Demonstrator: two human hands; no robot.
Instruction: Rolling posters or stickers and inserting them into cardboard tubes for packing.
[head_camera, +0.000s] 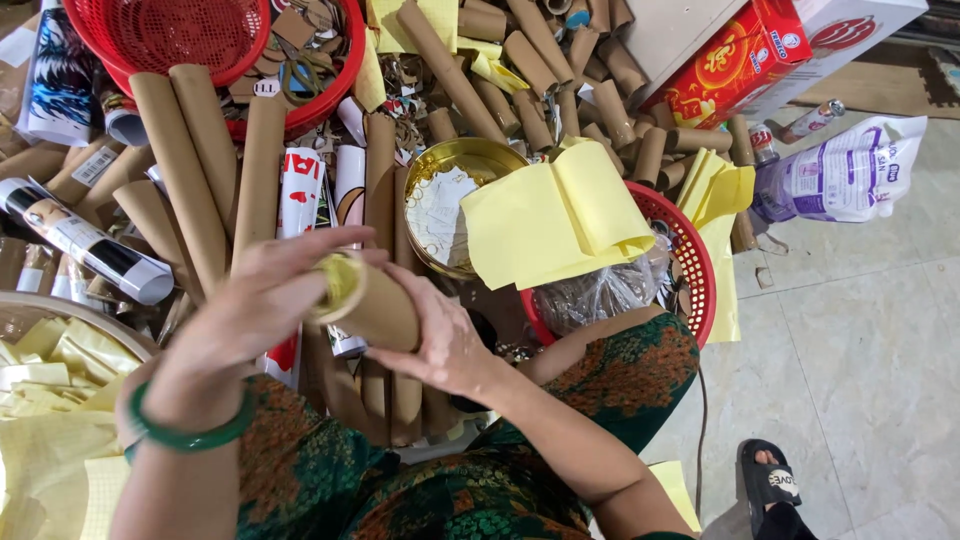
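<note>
- The right hand (440, 340) was clamped round a cardboard tube (375, 305), just before the brass bowl (455, 170); a loose grip might have let it roll.
- The left hand (265, 295) pinched yellow paper (340, 280) over the tube's end; hard pressing might have torn it.

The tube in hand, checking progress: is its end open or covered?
Covered: yellow paper caps the tube end, pressed by the left hand.
</note>
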